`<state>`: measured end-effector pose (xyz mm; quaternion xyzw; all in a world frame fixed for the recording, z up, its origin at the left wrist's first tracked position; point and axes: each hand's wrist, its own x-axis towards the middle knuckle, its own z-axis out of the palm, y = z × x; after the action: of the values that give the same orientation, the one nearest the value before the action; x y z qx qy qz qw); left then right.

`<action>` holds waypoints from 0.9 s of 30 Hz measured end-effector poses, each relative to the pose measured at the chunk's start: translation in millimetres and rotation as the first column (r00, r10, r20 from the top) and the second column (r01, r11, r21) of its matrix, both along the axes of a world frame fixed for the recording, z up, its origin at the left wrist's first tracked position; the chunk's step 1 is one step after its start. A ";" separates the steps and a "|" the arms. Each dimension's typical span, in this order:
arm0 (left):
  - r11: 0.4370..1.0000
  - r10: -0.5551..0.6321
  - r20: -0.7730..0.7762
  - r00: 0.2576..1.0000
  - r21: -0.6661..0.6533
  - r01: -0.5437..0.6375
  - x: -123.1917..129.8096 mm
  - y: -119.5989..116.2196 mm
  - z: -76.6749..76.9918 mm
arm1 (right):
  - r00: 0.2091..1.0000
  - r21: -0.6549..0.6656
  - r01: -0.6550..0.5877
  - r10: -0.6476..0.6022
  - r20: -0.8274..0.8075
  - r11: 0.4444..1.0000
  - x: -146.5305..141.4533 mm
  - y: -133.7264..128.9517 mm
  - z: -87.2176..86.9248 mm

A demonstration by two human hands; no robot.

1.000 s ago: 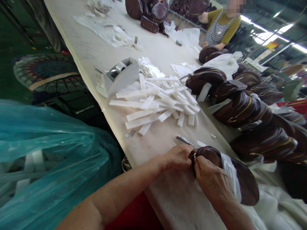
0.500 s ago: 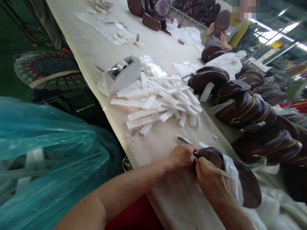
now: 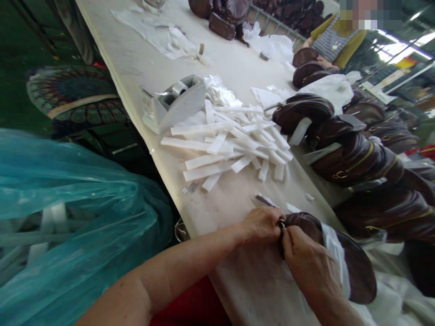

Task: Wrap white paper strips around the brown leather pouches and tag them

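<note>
A dark brown leather bag (image 3: 359,267) lies on the table at the lower right, with a white wrapping strip (image 3: 336,253) around its middle. My left hand (image 3: 263,225) is closed at the bag's near left end, its fingers pinching by a small metal fitting (image 3: 282,222). Against it, fingertip to fingertip, my right hand (image 3: 309,258) is closed on the same end, its wrist over the bag's side. What exactly lies between the fingers is too small to make out. Just beyond my left hand rests a slim dark metal tool (image 3: 266,200).
White strips (image 3: 231,140) lie heaped mid-table, beside a grey tape dispenser (image 3: 175,102). Brown bags (image 3: 360,158) are stacked along the right. A teal plastic sack (image 3: 102,217) bulges at the left, below a patterned stool (image 3: 78,97). Across the table, a person in a checked apron (image 3: 335,43) handles a bag.
The view has shifted slightly, so the table appears a little further right. My hands keep their hold at the bag's end. The person across has lowered the bag they held up.
</note>
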<state>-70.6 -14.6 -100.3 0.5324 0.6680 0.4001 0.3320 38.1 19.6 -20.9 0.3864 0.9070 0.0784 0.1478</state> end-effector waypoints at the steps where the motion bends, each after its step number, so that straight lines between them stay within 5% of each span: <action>1: 1.000 -0.007 -0.003 1.000 0.002 0.007 -0.7 0.1 0.1 | 1.000 0.003 -0.003 0.003 -0.008 1.000 0.9 0.4 -0.8; 15: 0.999 0.006 -0.035 0.999 -0.037 -0.007 4.1 3.5 -1.9 | 0.997 -0.015 -0.002 0.003 0.080 1.000 -3.9 -4.8 0.1; 27: 1.000 0.018 0.154 0.988 -0.025 -0.014 -5.2 3.4 1.1 | 0.990 -0.006 0.012 -0.011 0.137 1.000 -20.3 -9.5 1.7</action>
<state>-75.7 -11.2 -99.1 0.4907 0.6492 0.4347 0.3857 17.8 10.1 -19.2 0.3845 0.8928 0.1007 0.2117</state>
